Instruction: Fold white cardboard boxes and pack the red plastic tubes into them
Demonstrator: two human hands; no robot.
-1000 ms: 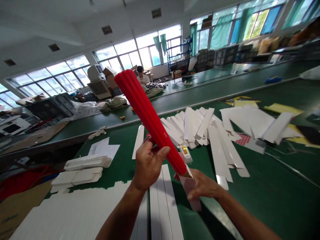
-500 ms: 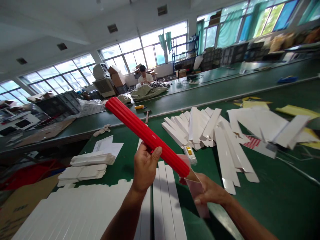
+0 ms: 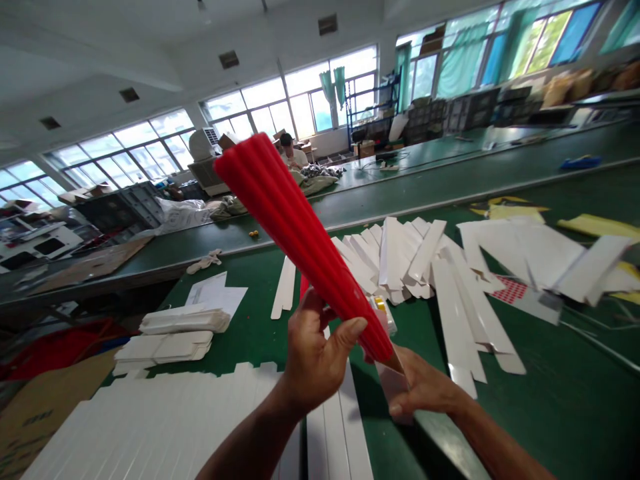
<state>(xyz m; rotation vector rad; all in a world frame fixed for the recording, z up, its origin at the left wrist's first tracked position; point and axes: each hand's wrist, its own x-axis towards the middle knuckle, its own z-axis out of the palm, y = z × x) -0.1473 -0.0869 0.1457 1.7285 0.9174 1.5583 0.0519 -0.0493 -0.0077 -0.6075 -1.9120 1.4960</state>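
Hands: left hand (image 3: 320,353) clamped around the red tube (image 3: 295,240); right hand (image 3: 420,383) pinching a pale card (image 3: 393,390) at the tube's lower end; close together, with no clear contact between them.
Tube: held above the table, tilted, top toward upper left of the frame, lower end meeting the card.
Nearby: white strips (image 3: 453,313) heaped at center right on the green table (image 3: 550,393); yellow-and-white box (image 3: 383,315) just behind the hands.
Lower left: stacked white cards (image 3: 185,321).
Far upper left: co-worker (image 3: 290,150) at another bench.
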